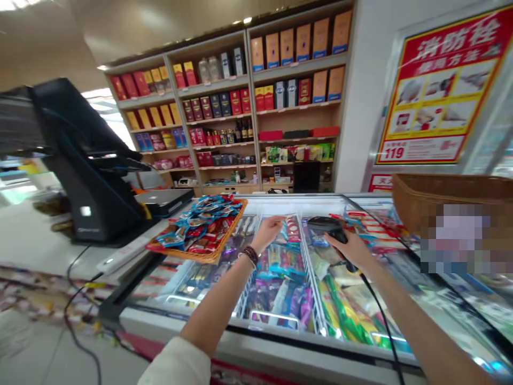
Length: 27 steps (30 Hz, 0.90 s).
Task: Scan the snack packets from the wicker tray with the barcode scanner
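My left hand is over the middle of a glass-topped freezer, its fingers curled together near a red and white wrapped item; what they pinch, if anything, is too small to tell. A beaded bracelet circles that wrist. My right hand grips a black handheld scanner by its handle, its head pointing left toward my left hand. From the handle a black cable runs down toward me. Colourful packaged goods lie in white wire baskets inside the freezer.
A wicker tray of small blue and red packets rests at the freezer's left. Beside it stand a black register screen and a flat black box. A brown basket is at the right. Behind are shelves of boxed goods.
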Motion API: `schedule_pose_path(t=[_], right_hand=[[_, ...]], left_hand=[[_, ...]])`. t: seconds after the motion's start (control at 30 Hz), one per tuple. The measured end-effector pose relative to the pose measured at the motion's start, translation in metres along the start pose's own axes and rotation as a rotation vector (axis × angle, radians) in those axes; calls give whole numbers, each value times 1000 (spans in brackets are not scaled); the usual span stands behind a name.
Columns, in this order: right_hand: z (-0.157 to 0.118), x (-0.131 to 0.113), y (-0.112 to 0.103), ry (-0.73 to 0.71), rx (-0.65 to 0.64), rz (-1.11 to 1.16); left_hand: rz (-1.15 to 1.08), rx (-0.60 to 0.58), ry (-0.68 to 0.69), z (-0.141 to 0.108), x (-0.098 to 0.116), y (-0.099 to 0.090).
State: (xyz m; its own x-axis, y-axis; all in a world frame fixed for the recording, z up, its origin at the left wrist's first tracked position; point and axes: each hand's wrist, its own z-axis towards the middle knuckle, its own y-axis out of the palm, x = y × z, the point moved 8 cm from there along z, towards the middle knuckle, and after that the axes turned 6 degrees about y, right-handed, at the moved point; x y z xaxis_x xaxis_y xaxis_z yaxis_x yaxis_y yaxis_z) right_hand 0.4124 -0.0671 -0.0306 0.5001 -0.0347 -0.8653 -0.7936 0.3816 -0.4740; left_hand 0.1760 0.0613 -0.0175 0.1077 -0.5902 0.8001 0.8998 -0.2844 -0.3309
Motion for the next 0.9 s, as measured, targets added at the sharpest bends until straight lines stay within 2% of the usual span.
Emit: schedule_pose_path(t=[0.03,0.1,0.2,0.27,0.33,0.4,0.5,0.63,0.73,0.83,0.9], right_hand=[[5,-10,22,-10,-74,23],[11,-32,56,-50,-122,64],[10,-66,100,-108,-198,154],[7,-79,122,-113,-228,228],[4,-84,138,-102,-219,259],[2,-82,149,-102,-199,224],[-1,-76,158,-131,-184,145],[-3,-72,153,-142,-134,123],[-5,-75,149,-158,-119,135],[-9,-77,146,-165,-135,153],[-11,-77,144,-153,-141,175]], left_hand=[[102,81,-2,-8,-2,-38],[334,284,16,-30,4,-114],[764,530,12,-66,20,-206],[983,598,-85,-86,22,-247],[1118,537,-208,-97,13,-267],[1190,409,-305,-102,1,-272],[1265,284,-387,-104,-8,-265],[1345,232,-431,-101,3,-250],[1324,211,-379,-97,17,-232],[1088,259,-287,-93,25,-211],[715,304,-232,-88,21,-192]])
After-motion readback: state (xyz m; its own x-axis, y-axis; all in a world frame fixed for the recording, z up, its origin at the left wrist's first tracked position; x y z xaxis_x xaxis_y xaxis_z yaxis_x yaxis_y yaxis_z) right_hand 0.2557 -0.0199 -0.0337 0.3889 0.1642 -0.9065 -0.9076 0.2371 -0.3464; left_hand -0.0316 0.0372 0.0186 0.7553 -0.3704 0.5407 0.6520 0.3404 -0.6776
